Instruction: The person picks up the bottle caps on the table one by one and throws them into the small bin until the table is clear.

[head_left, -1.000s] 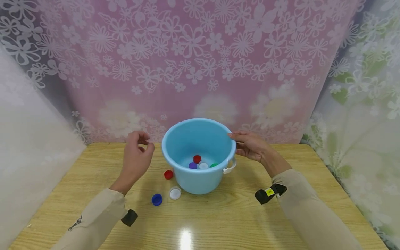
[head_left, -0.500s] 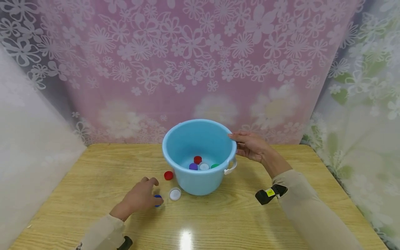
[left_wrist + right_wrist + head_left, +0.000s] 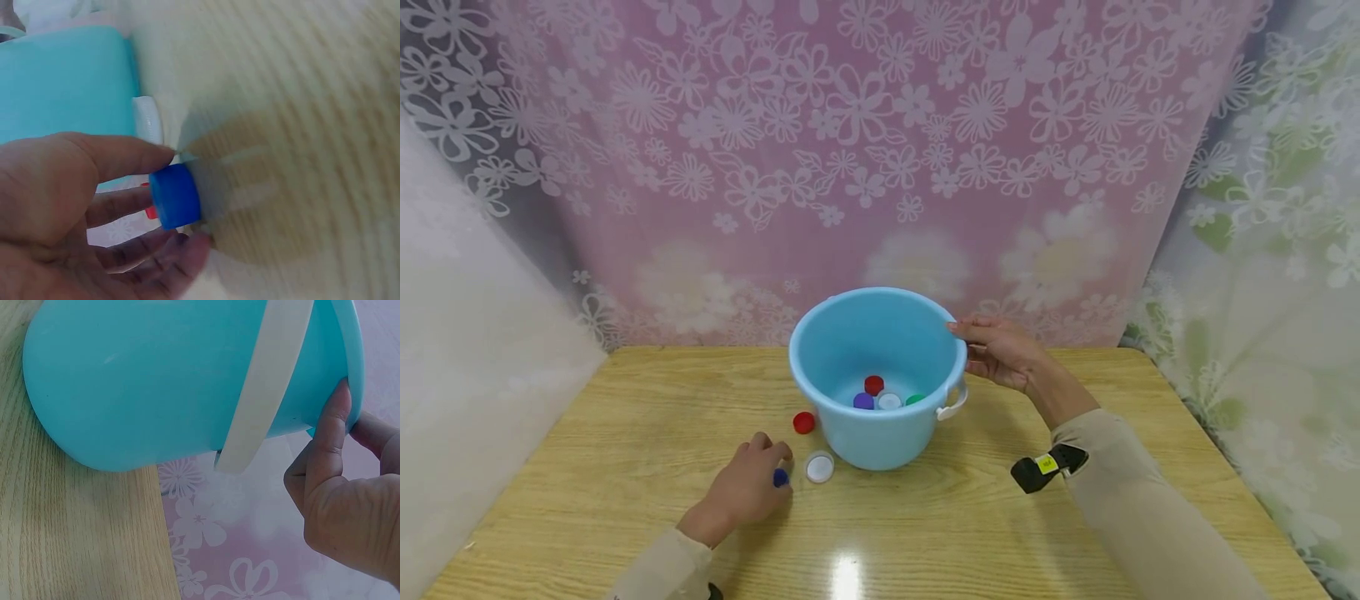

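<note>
My left hand point(image 3: 743, 486) is low over the table, its thumb and fingers around a blue bottle cap point(image 3: 177, 197). In the left wrist view the thumb is at one side of the cap and the fingertips at the other. A white cap point(image 3: 820, 467) lies just right of this hand, and a red cap point(image 3: 803, 422) lies behind it near the bucket. My right hand point(image 3: 1002, 354) pinches the rim of the light blue bucket point(image 3: 880, 440) at its right side, thumb and fingers on either side of the edge in the right wrist view.
Inside the bucket lie several caps, among them a red cap point(image 3: 873, 385), a purple cap point(image 3: 863, 401) and a green cap point(image 3: 914, 399). A white handle point(image 3: 265, 387) hangs on the bucket's side. Behind the wooden table point(image 3: 925, 533) hangs a pink floral curtain point(image 3: 880, 150).
My left hand has come down from beside the bucket's rim to the blue cap, and its fingers have closed around it. The right hand stays on the rim.
</note>
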The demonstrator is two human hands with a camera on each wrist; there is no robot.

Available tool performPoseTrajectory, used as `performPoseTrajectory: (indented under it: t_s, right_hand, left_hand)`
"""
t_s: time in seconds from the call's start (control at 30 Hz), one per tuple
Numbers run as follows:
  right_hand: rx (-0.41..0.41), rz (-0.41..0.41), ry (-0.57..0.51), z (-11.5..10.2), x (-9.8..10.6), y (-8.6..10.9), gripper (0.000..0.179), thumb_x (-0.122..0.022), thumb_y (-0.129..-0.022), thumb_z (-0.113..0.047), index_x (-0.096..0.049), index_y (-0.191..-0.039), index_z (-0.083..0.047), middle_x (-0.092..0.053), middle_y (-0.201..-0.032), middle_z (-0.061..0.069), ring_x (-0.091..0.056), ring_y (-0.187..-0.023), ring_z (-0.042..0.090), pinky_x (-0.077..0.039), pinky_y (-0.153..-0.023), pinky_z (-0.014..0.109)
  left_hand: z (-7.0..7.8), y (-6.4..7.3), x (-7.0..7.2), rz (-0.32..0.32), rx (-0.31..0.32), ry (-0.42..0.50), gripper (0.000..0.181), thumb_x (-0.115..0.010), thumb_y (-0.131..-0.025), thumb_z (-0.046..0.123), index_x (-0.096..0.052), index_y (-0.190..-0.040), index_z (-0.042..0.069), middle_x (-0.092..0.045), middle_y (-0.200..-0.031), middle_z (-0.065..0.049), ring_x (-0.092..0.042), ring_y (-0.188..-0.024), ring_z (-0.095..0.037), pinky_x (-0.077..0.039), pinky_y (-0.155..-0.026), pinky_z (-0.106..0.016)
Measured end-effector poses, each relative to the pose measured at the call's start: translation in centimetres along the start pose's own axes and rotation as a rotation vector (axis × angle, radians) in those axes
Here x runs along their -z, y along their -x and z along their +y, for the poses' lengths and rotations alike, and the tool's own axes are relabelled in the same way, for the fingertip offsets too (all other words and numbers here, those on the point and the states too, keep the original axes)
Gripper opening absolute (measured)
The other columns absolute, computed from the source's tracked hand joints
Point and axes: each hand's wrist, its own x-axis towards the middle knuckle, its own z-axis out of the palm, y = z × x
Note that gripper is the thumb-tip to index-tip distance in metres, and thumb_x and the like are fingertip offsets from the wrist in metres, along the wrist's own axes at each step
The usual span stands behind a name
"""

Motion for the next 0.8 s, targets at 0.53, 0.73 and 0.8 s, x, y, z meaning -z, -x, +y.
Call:
performPoseTrajectory:
  t_s: [0.53, 0.73, 0.8]
  right_hand:
    - [-0.002, 0.004, -0.019, 0.23, 0.07, -0.04, 0.043, -0.065, -0.092, -0.024, -0.051, -0.124, 0.0, -0.06, -0.104, 0.011, -0.066, -0.084, 0.018, -0.057, -0.072, 0.028]
    - [-0.001, -0.002, -0.028, 0.21, -0.04, -0.02, 0.042, -0.064, -0.093, -0.024, -0.051, -0.124, 0.001, -0.061, -0.104, 0.011, -0.067, -0.084, 0.019, -0.057, -0.072, 0.028]
    - [-0.001, -0.004, -0.029, 0.19, -0.09, -0.04, 0.041, -0.064, -0.093, -0.024, -0.052, -0.123, 0.001, -0.061, -0.103, 0.011, -0.067, -0.084, 0.019, -0.057, -0.072, 0.028]
  left_hand:
    - [-0.75, 0.39, -0.61, 0.066, -0.039, 0.003, 0.018, -0.072, -0.074, 0.004, -0.066, -0.091, 0.008, -0.053, -0.086, -0.006, -0.052, -0.077, -0.022, -0.049, -0.071, -0.041]
    - [-0.79, 0.46, -0.61, 0.061, -0.042, -0.016, 0.014, -0.072, -0.076, 0.004, -0.066, -0.088, 0.009, -0.054, -0.084, -0.006, -0.052, -0.075, -0.021, -0.05, -0.069, -0.04]
    - [-0.9, 0.49, -0.55, 0.074, -0.054, -0.007, 0.012, -0.072, -0.076, 0.004, -0.066, -0.086, 0.009, -0.054, -0.083, -0.005, -0.051, -0.073, -0.019, -0.049, -0.067, -0.039]
